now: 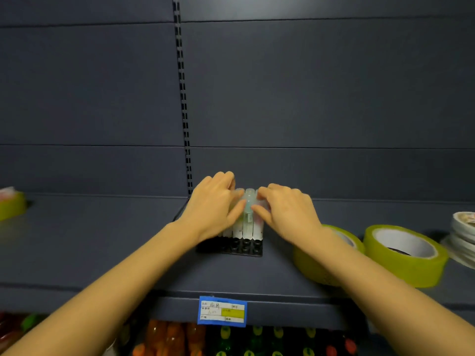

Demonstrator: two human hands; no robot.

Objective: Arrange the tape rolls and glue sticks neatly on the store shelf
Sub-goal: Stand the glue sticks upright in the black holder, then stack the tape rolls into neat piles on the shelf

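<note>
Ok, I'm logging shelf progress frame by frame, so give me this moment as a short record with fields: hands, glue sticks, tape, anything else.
left hand: fingers on the left side of the glue sticks
right hand: fingers on their right side
glue sticks: upright cluster, white bodies, black bases, mid-shelf
tape rolls: two yellow-green ones right of the sticks, near one partly under the right forearm, far one clear; a third at the far left edge
white stack: at the right edge, too blurred to identify
price label: on the shelf's front edge
</note>
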